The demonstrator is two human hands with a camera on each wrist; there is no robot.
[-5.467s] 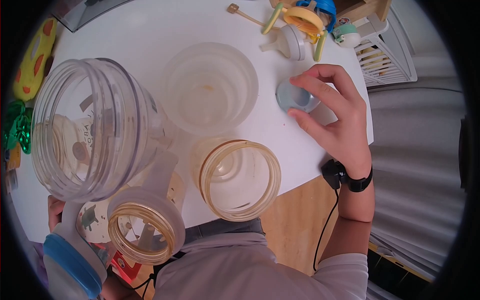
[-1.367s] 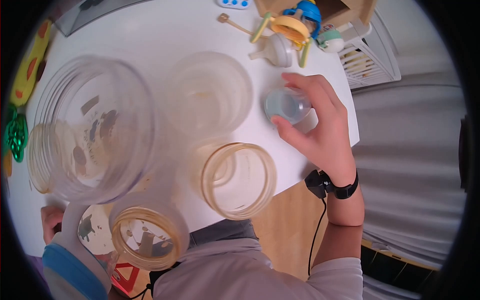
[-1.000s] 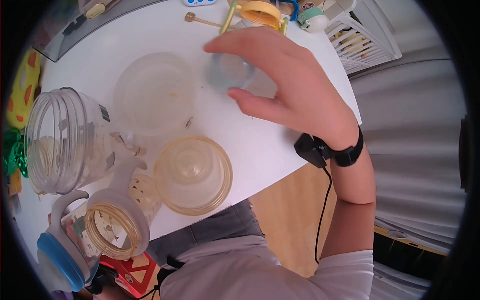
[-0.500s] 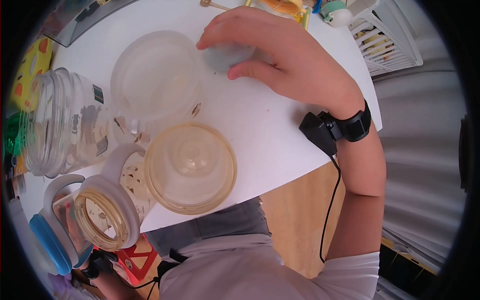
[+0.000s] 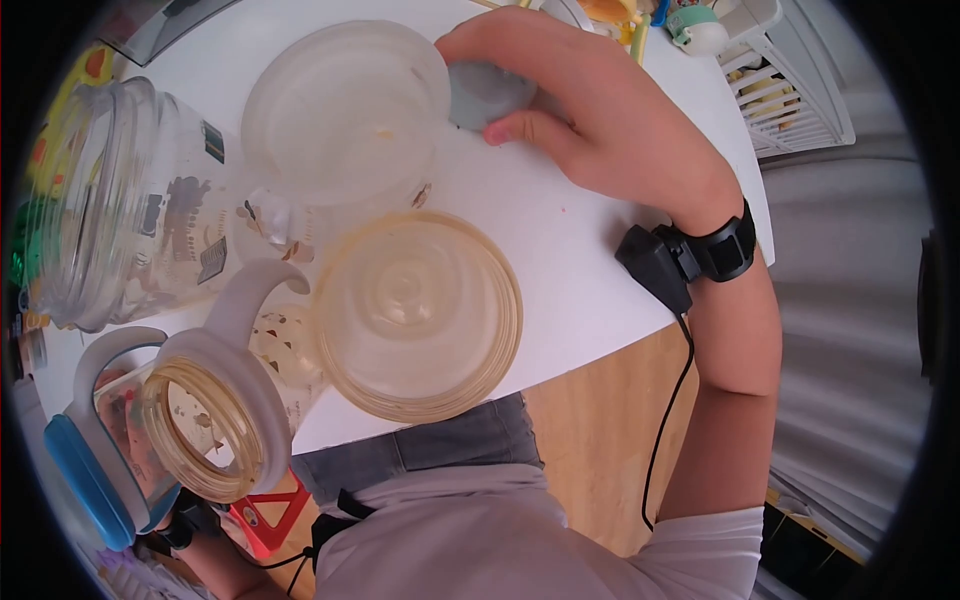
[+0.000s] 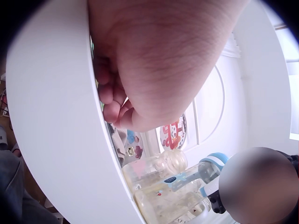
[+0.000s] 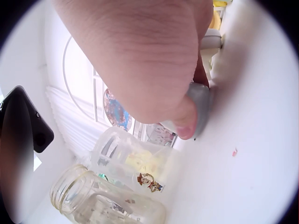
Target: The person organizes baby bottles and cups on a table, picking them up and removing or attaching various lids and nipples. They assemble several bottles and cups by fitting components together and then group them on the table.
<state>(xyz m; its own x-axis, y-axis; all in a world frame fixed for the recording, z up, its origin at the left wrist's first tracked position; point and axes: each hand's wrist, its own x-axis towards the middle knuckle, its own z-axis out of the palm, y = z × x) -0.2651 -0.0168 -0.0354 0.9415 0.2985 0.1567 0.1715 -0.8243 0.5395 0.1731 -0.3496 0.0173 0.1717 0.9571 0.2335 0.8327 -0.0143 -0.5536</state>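
My right hand (image 5: pixel 610 115) pinches a small grey-blue cap (image 5: pixel 485 92) between thumb and fingers at the tabletop, close beside a frosted cup (image 5: pixel 345 115). In the right wrist view, the thumb presses the cap (image 7: pixel 202 109) while the palm hides the other fingers. Below the cup stands an amber-rimmed clear bottle (image 5: pixel 420 310). The left hand (image 6: pixel 154 60) rests at the table edge (image 6: pixel 105 135) with fingers loosely curled, no object visible in them; in the head view bottles hide it.
A large clear jar (image 5: pixel 120 210) stands at the left, with a grey-handled bottle (image 5: pixel 215 420) and a blue-topped handled bottle (image 5: pixel 90 480) near the front edge. At the back right are a green-and-white item (image 5: pixel 697 30) and a white rack (image 5: pixel 790 90).
My right hand has carried the cap leftward across the table, from the right side to beside the frosted cup. The head view has shifted too. The left hand has dropped out of the head view.
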